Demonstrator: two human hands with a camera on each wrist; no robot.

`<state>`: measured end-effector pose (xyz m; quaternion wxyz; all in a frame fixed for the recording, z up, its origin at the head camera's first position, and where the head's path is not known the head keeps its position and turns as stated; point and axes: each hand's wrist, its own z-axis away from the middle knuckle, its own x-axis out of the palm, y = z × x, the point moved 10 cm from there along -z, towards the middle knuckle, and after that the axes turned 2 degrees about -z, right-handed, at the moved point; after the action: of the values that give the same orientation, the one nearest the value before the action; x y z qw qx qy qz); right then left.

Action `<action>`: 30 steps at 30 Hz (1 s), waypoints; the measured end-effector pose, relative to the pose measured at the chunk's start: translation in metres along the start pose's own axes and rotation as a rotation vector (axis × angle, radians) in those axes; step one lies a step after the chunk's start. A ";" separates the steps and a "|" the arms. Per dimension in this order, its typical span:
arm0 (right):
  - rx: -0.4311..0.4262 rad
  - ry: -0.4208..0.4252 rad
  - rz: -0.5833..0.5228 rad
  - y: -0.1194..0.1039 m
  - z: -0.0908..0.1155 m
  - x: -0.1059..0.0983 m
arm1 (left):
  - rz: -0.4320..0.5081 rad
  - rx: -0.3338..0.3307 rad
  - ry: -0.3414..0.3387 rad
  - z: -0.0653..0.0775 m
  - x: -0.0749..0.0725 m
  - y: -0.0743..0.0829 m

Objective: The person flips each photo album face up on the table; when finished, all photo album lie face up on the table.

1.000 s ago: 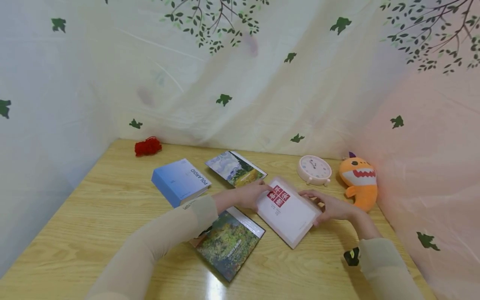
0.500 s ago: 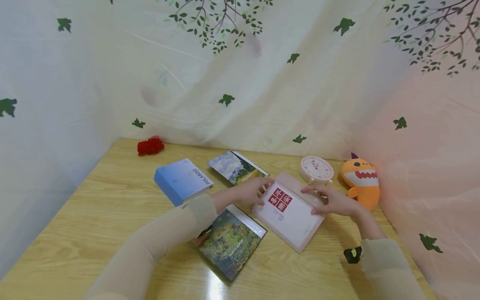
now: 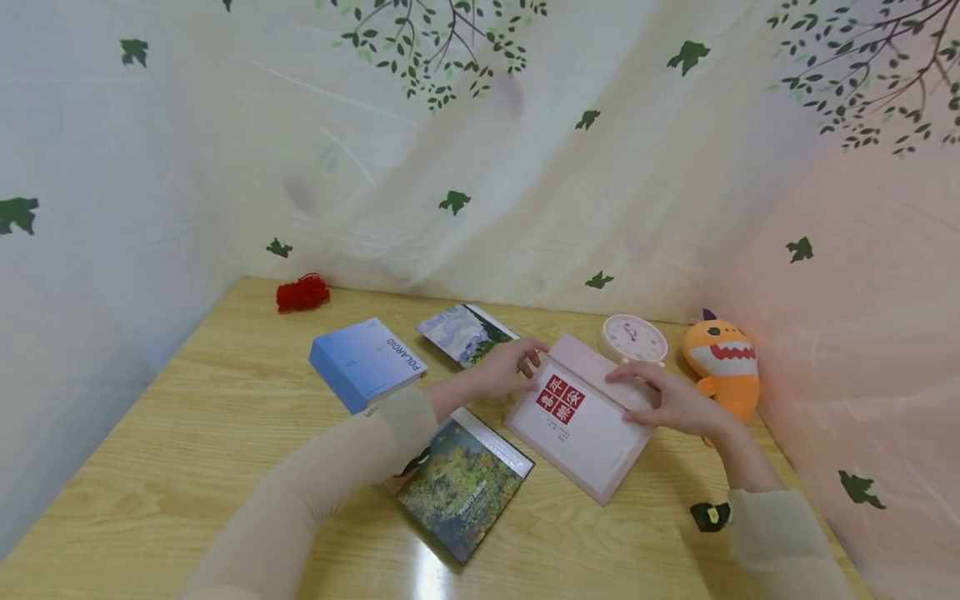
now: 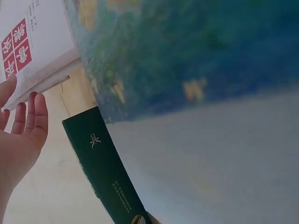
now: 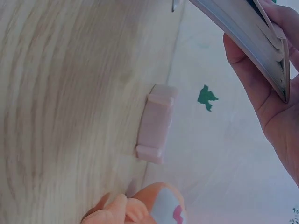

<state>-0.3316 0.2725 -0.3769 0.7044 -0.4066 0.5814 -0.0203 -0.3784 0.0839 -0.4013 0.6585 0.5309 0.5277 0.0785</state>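
A pale pink book (image 3: 581, 433) with a red square of white characters lies tilted in front of me. My right hand (image 3: 671, 400) grips its right end, the fingers on one face and the thumb on the other; the right wrist view shows the page edges of the book (image 5: 261, 51) between them. My left hand (image 3: 506, 367) is at its upper left corner. In the left wrist view the left hand's fingers (image 4: 41, 107) are spread loosely beside the book's edge, holding nothing. A photo album (image 3: 472, 483) with a garden painting lies below the left forearm.
A thick blue POLAROID book (image 3: 367, 358) and a painted-cover album (image 3: 457, 329) lie on the wooden table (image 3: 180, 433). Behind them are red yarn (image 3: 302, 293), a pink clock (image 3: 634, 337) and an orange shark toy (image 3: 720, 358). Printed cloth (image 3: 360, 200) hangs around the table.
The book has tilted, so its plain pink strip along the far edge shows wider. My left hand has shifted slightly up and outward, off the cover to the corner. The right keeps its grip.
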 end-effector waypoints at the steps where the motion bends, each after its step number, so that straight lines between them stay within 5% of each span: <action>1: -0.009 0.005 0.005 -0.003 0.000 -0.001 | 0.006 0.010 0.015 -0.001 -0.002 0.001; 8: -0.079 0.030 0.024 -0.027 0.002 -0.006 | 0.029 0.074 0.058 -0.006 -0.012 0.006; 16: -0.105 0.049 0.063 -0.039 0.000 -0.012 | -0.029 0.043 0.063 -0.010 -0.017 0.005; 21: -0.085 0.076 0.107 -0.038 0.002 -0.019 | -0.080 0.064 0.087 -0.012 -0.021 0.012; 30: -0.020 0.114 0.076 -0.041 0.005 -0.032 | 0.015 0.057 0.076 -0.011 -0.024 0.019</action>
<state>-0.3193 0.2644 -0.3265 0.6664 -0.3896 0.6356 -0.0108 -0.3885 0.0827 -0.3701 0.6218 0.5499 0.5506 0.0884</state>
